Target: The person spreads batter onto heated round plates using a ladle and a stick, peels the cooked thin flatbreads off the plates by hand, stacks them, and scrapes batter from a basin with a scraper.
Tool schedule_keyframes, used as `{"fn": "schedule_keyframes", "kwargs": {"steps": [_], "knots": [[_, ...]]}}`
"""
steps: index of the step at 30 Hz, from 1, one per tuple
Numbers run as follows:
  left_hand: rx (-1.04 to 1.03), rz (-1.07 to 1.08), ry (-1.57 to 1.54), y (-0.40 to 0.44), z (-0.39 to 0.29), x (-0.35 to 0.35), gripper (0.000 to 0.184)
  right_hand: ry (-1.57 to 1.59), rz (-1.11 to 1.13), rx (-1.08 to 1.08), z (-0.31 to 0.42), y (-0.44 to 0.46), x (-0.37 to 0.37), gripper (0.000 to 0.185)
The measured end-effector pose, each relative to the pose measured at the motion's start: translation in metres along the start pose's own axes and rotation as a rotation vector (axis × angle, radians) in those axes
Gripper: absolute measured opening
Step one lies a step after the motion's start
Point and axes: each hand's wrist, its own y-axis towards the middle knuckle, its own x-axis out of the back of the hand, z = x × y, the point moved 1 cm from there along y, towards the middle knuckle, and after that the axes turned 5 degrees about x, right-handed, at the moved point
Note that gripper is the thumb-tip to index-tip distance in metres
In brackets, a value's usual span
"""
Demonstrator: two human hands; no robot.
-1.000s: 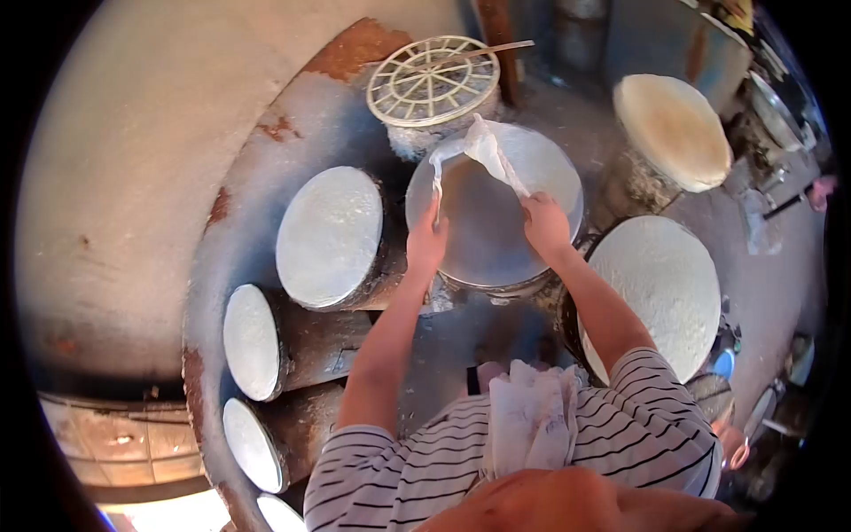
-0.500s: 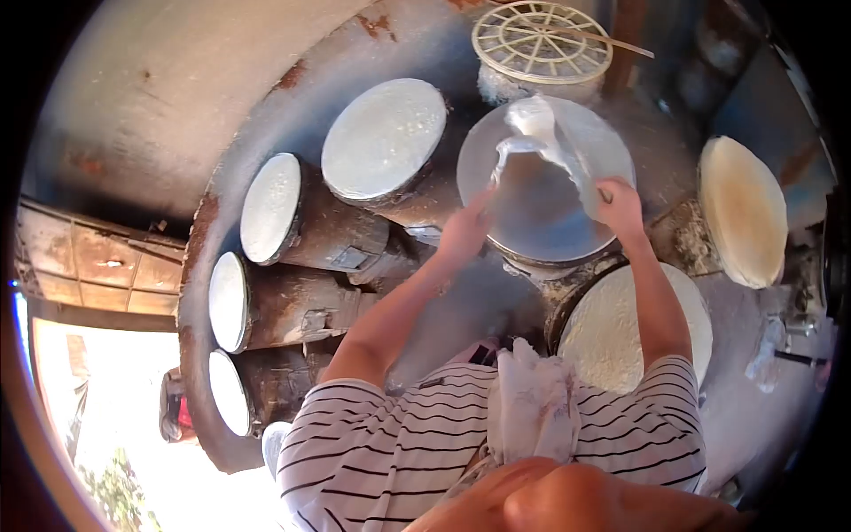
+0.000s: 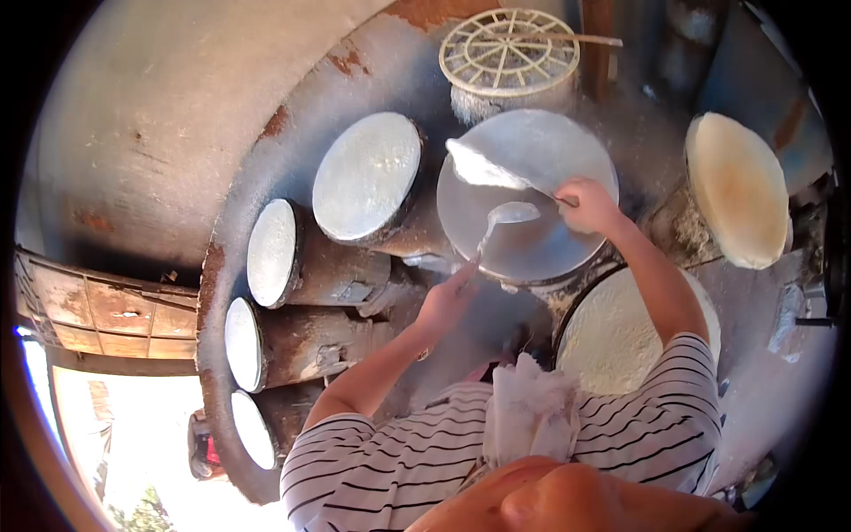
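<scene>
A round grey griddle plate lies in front of me, a thin pale film over part of it. My left hand is closed around the handle of a ladle, its bowl coated white and held over the plate. Above the plate's right side, my right hand grips a thin-handled spatula. Its long blade is thick with white batter and points left across the plate. Whether the spatula touches the plate, I cannot tell.
Several round drums topped with pale batter sheets curve along the left, including a large batter-covered plate. A slatted round rack with a stick stands behind. A browned flatbread is at right; another batter-covered plate lies under my right arm.
The white-coated spatula has swung to the left over the plate, and the ladle has come down nearer me. My left hand has moved left and closer. The view has shifted slightly.
</scene>
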Motion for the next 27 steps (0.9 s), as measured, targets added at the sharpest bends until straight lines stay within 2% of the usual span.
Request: {"fn": "schedule_keyframes", "kwargs": {"steps": [3,7,8,11,14,15,17,18,21,22,24,25,26,27], "knots": [[-0.004,0.012,0.002,-0.033,0.008,0.005,0.053,0.159,0.278,-0.242,0.031,-0.023,0.032,0.028],[0.102,0.104,-0.045,-0.025,-0.009,0.009,0.055,0.224,-0.013,-0.191,-0.04,0.012,0.012,0.03],[0.055,0.082,-0.044,-0.018,-0.01,0.005,0.054,0.159,-0.078,-0.001,-0.039,0.023,0.008,0.028],[0.026,0.018,-0.078,-0.032,0.014,0.007,0.053,0.232,0.236,0.04,-0.023,0.012,0.014,0.026],[0.236,-0.086,-0.232,-0.053,0.031,0.034,0.053,0.307,0.307,-0.155,-0.012,-0.046,0.072,0.028],[0.362,-0.128,-0.26,-0.044,0.014,0.047,0.053,0.359,0.312,-0.217,-0.013,-0.058,0.077,0.028],[0.471,-0.125,-0.307,-0.047,0.011,0.046,0.053,0.422,0.099,-0.21,-0.012,-0.068,0.041,0.03],[0.424,-0.101,-0.343,-0.036,0.016,0.035,0.053,0.428,-0.033,-0.195,-0.012,-0.068,0.034,0.032],[-0.235,-0.287,-0.138,0.012,0.061,0.011,0.052,0.299,0.112,-0.101,0.03,-0.094,0.03,0.035],[-0.085,-0.187,-0.249,-0.01,0.036,0.015,0.052,0.275,0.055,-0.018,0.036,-0.11,0.039,0.037],[0.18,0.019,-0.42,-0.035,0.004,0.017,0.056,0.186,-0.125,-0.235,0.038,-0.121,0.038,0.037],[0.171,0.016,-0.496,-0.027,0.004,0.008,0.057,0.134,-0.218,-0.342,0.04,-0.125,0.037,0.037],[0.171,-0.021,-0.42,-0.023,0.001,-0.006,0.057,0.163,-0.18,-0.284,0.045,-0.124,0.031,0.037],[0.156,-0.062,-0.333,-0.022,0.0,-0.011,0.057,0.064,-0.174,-0.172,0.055,-0.131,0.02,0.036]]}}
